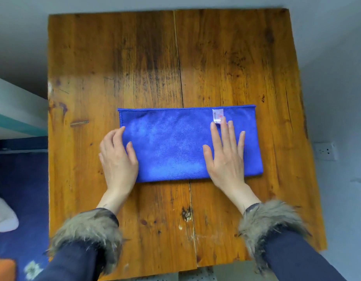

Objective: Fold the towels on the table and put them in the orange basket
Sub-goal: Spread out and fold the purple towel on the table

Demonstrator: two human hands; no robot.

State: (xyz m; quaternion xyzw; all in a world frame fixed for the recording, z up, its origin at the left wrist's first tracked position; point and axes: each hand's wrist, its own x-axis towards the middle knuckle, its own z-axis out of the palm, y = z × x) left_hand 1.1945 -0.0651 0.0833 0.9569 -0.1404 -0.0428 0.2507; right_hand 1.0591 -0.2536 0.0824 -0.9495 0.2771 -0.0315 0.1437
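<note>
A blue towel [175,145] lies folded into a long rectangle on the wooden table [135,67], with a small white label near its far edge. My right hand [226,157] rests flat on the towel's right half, fingers straight and spread. At the towel's left end is my left hand [117,157], fingers loosely bent over the edge and thumb lying on top of the cloth. An orange corner [3,268], possibly the basket, shows at the bottom left edge of the view.
The table's far half is bare wood with a crack down the middle. Left of the table lie a blue floor mat [21,199], a white object [3,218] and a white-and-teal shelf [15,110]. A wall socket [325,152] sits on the right.
</note>
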